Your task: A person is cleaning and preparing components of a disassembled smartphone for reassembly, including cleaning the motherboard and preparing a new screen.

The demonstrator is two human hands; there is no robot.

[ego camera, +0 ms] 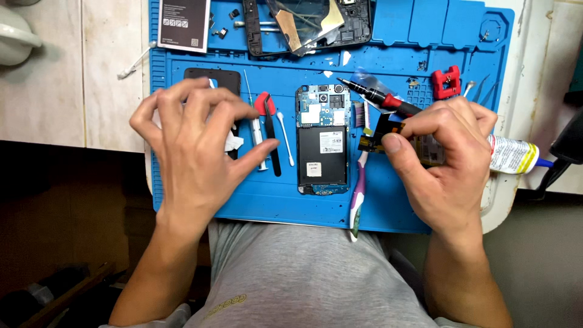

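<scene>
My left hand (195,141) hovers over the blue work mat (316,209), fingers curled around a crumpled white tissue (233,143) above a black rectangular part (212,77). My right hand (446,159) grips a small black and yellow flat component (381,135) together with a red and black screwdriver (378,94) whose tip points up-left. Between the hands lies an opened phone body (323,140) with its circuit board and black inner cover showing.
On the mat lie black tweezers with a red tip (271,136), a cotton swab (285,140), a syringe (255,130), a purple and white toothbrush (359,188) and a red clip (446,82). A phone frame (306,24), a battery (184,23) and a glue tube (515,155) sit nearby.
</scene>
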